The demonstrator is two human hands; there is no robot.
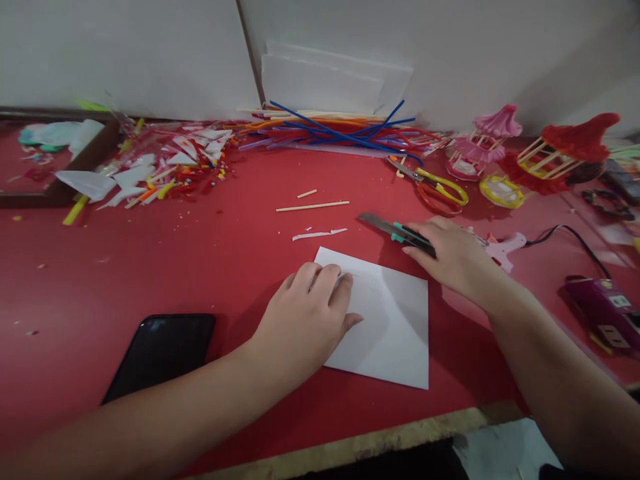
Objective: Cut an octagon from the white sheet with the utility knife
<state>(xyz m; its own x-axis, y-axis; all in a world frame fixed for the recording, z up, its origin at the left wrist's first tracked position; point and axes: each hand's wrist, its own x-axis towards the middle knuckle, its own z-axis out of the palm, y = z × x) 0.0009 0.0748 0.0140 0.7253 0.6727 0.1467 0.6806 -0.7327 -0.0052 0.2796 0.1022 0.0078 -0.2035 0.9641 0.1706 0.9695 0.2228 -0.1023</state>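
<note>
My right hand [450,257] is closed round the handle of a box cutter [393,230]. Its blade is out and points left, above or on the table just past the far edge of a white board [387,333]. On the left part of that board rests my left hand [313,307], its fingers bent and the thumb apart from them, with nothing seen between them. Faint marks show on the board near my left fingertips. A thin white strip [320,235] lies just beyond the board. Farther off are a long wooden stick [313,207] and a short stick piece [307,194].
A black phone [163,350] lies left. Scissors [440,190], a pink glue gun [507,250] and a purple power strip [603,310] are right, near small red [570,147] and pink [487,133] models. Pipe cleaners [340,130] and scraps [170,163] line the back.
</note>
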